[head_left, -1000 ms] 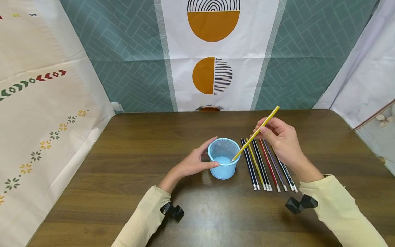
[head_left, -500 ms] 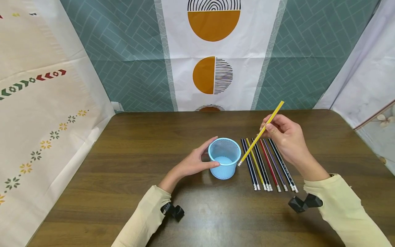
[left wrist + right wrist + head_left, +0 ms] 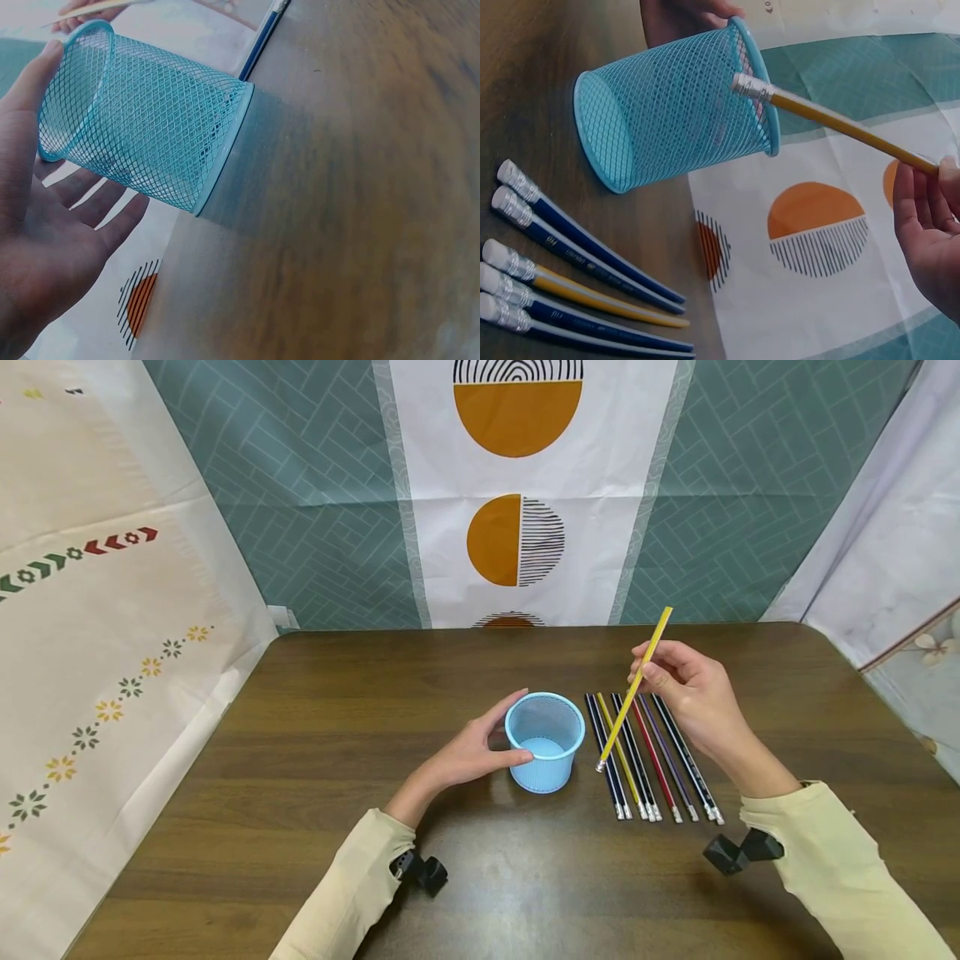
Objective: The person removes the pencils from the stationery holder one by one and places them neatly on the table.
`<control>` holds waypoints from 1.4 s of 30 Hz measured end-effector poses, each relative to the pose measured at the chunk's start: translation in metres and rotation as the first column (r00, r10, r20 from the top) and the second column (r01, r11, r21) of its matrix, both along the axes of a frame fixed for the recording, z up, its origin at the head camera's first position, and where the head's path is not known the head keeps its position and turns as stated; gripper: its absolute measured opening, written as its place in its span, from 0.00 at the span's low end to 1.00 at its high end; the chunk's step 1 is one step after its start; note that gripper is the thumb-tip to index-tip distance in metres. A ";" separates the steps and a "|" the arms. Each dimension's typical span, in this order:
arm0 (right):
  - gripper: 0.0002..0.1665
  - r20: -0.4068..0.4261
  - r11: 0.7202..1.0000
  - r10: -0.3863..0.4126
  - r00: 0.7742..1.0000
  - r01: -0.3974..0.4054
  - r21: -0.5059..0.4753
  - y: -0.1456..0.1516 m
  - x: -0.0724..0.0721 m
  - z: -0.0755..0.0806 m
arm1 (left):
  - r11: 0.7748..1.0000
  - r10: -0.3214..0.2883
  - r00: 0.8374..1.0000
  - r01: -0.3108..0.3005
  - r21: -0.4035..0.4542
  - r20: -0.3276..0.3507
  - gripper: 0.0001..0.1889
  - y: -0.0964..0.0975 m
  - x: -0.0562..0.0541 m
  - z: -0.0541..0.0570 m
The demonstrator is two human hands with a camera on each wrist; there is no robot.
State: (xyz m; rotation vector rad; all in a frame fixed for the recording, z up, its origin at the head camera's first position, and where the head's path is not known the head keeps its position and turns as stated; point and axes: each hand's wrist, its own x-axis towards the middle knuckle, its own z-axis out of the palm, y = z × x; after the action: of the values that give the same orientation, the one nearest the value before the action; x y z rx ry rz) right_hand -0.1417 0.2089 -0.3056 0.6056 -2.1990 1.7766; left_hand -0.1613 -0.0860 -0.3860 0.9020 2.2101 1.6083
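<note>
A light blue mesh pencil cup (image 3: 545, 774) stands upright on the table. My left hand (image 3: 474, 753) holds it from the left, thumb at the front of the rim and fingers around the back. In my right hand (image 3: 693, 697), a yellow pencil (image 3: 623, 718) is pinched between thumb and fingers, slanted with its eraser end low. That end is to the right of the cup, above the row of pencils. In the right wrist view, the held pencil's eraser (image 3: 751, 86) overlaps the cup's rim. No pencil shows inside the cup.
To the cup's right lies a row of several pencils, dark ones, a yellow one, a red pencil (image 3: 657, 760) and a purple pencil (image 3: 670, 757), erasers toward me. The brown wooden table (image 3: 300, 793) ends at a hanging patterned cloth (image 3: 330, 510).
The yellow pencil's lower end has moved from over the cup's rim rightward to above the row, and the pencil stands steeper. My right hand moved slightly right. The left hand and cup stayed.
</note>
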 end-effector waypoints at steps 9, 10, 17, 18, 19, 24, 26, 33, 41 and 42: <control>0.18 0.032 0.990 -0.090 0.995 0.086 0.113 0.004 -0.004 -0.006 | 1.000 0.004 1.000 -0.004 0.003 -0.009 0.45 0.001 0.000 0.000; 0.19 0.036 0.990 -0.095 0.995 0.090 0.109 0.004 -0.005 -0.006 | 1.000 0.005 1.000 -0.005 0.002 -0.009 0.45 0.001 0.000 0.000; 0.17 0.077 0.983 -0.126 0.989 0.114 0.141 0.009 -0.009 -0.012 | 1.000 0.008 1.000 -0.008 -0.001 -0.004 0.44 0.001 0.001 0.001; 0.17 0.081 0.983 -0.127 0.989 0.114 0.148 0.010 -0.009 -0.013 | 1.000 0.007 1.000 -0.007 0.000 -0.007 0.44 0.001 0.001 0.001; 0.17 0.084 0.982 -0.127 0.988 0.113 0.153 0.010 -0.010 -0.013 | 1.000 0.007 1.000 -0.007 0.001 -0.007 0.44 0.001 0.001 0.002; 0.19 0.110 0.975 -0.131 0.985 0.108 0.193 0.014 -0.011 -0.017 | 1.000 0.004 1.000 -0.004 0.007 -0.007 0.45 0.001 0.001 0.002; 0.19 0.126 0.976 -0.124 0.984 0.098 0.196 0.015 -0.012 -0.018 | 1.000 0.003 1.000 -0.003 0.008 -0.005 0.45 0.001 0.001 0.002; 0.22 0.170 0.965 -0.132 0.976 0.088 0.245 0.019 -0.018 -0.022 | 1.000 0.004 1.000 -0.004 0.003 -0.002 0.45 0.001 0.000 0.001; 0.25 0.252 0.951 -0.123 0.960 0.041 0.306 0.029 -0.023 -0.028 | 1.000 0.006 1.000 -0.006 0.004 0.006 0.45 0.001 0.000 0.000; 0.25 0.258 0.950 -0.120 0.959 0.036 0.309 0.030 -0.024 -0.030 | 1.000 0.006 1.000 -0.006 0.005 0.005 0.45 0.001 0.000 0.000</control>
State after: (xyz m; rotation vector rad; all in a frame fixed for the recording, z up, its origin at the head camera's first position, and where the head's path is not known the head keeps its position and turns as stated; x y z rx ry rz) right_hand -0.1653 0.2390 -0.3352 0.3365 -2.6718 1.5754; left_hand -0.1613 -0.0847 -0.3858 0.8929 2.2080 1.6179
